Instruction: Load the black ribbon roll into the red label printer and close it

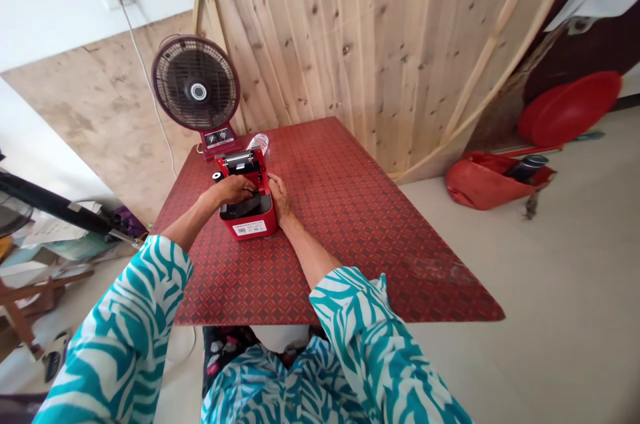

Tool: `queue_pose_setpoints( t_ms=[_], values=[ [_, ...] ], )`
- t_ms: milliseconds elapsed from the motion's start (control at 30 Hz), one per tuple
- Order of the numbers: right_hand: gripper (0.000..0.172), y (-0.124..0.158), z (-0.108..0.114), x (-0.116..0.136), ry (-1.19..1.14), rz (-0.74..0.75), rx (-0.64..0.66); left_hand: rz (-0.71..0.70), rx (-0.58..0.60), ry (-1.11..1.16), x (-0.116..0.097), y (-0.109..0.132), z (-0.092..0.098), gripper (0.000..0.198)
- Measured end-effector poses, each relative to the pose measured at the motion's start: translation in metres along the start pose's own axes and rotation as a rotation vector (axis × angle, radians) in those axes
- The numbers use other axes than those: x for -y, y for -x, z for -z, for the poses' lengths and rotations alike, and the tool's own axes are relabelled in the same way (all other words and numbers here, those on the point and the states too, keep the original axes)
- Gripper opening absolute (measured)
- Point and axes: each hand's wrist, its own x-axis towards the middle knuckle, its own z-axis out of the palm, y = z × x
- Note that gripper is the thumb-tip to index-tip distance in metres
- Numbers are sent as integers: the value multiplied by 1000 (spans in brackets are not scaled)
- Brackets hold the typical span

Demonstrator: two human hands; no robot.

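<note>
A red thermal receipt printer stands on a red patterned tabletop, its lid raised toward the far side and a white label on its front wall. My left hand reaches into the open compartment, its fingers over a dark roll-like object that is partly hidden. My right hand presses against the printer's right side near the top edge. A small black-and-white spool sits just left of the raised lid, close to my left hand.
A maroon desk fan and a clear plastic bottle stand at the table's far end. A pale wooden wall rises behind. A red bag and red basin lie on the floor to the right.
</note>
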Motion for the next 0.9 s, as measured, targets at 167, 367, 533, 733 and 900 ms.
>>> queue_pose_setpoints(
  t_ms=[167,367,533,733,900],
  values=[
    [37,-1,-2,0,1,21,-32,56,124,67,6,-11,0,16],
    [37,-1,0,1,25,14,-37,54,39,42,7,-8,-4,16],
    [39,-1,1,1,33,-6,-29,26,-96,-142,-2,1,-6,23],
    [43,0,2,3,2,-26,7,-97,-144,-226,-19,21,5,29],
    [41,-1,3,2,-6,-15,-8,-51,-367,-14,-2,63,45,39]
  ],
)
